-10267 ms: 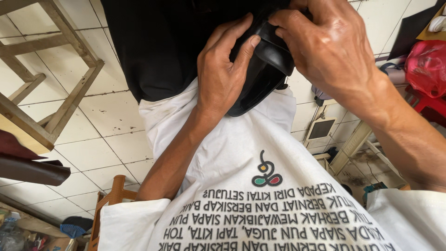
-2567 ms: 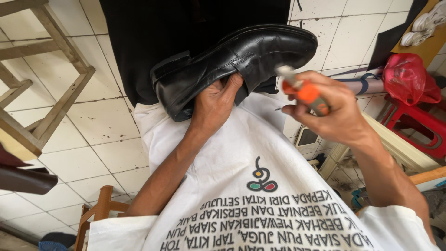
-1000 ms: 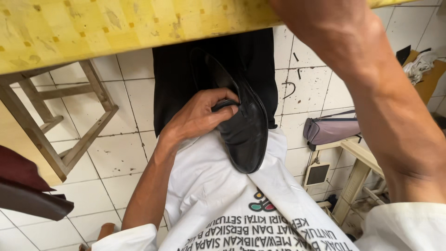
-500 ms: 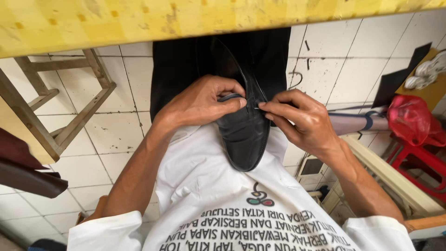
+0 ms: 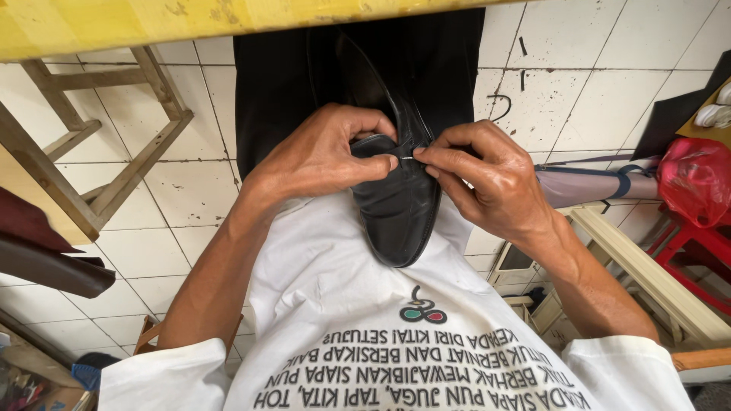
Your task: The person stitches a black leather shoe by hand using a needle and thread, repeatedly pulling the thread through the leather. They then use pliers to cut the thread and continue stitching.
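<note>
Head view: left hand (image 5: 324,156) grips black shoe (image 5: 400,205); right hand (image 5: 487,179) pinches needle (image 5: 409,158).

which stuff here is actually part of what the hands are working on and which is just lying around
In use:
- black leather shoe, resting on the lap
- left hand, gripping the shoe's opening
- right hand, its fingers pinching a thin needle-like bit

Lying about:
- wooden stool
- red plastic bag
- folded umbrella
- yellow tabletop
</note>
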